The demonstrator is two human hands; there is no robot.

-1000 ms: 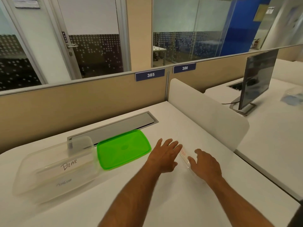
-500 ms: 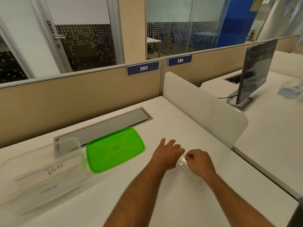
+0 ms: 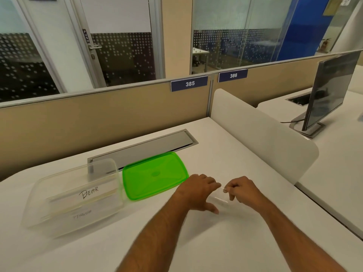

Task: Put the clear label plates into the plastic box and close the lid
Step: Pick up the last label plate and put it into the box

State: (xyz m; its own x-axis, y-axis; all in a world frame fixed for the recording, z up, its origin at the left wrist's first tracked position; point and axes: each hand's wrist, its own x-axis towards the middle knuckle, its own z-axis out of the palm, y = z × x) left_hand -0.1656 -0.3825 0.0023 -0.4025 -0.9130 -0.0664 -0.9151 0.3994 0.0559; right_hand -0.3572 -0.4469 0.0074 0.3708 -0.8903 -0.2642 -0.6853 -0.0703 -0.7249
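Observation:
A clear label plate [image 3: 221, 195] is lifted on edge between my two hands, just off the white desk. My left hand [image 3: 198, 190] pinches its left end and my right hand [image 3: 242, 188] pinches its right end. The clear plastic box [image 3: 39, 211] stands open at the left of the desk. Inside it lie clear plates, one marked "DEAR" [image 3: 88, 192] and a lower one with faint writing. The green lid [image 3: 155, 174] lies flat on the desk between the box and my left hand.
A grey cable-tray flap [image 3: 145, 147] is set into the desk behind the lid. A white rounded divider [image 3: 263, 132] borders the desk on the right, a beige partition [image 3: 98, 118] at the back. A monitor [image 3: 330, 91] stands on the neighbouring desk.
Both hands went from lying flat over the plate to pinching its ends and raising it off the desk. The camera view shifted slightly, so the box appears further left.

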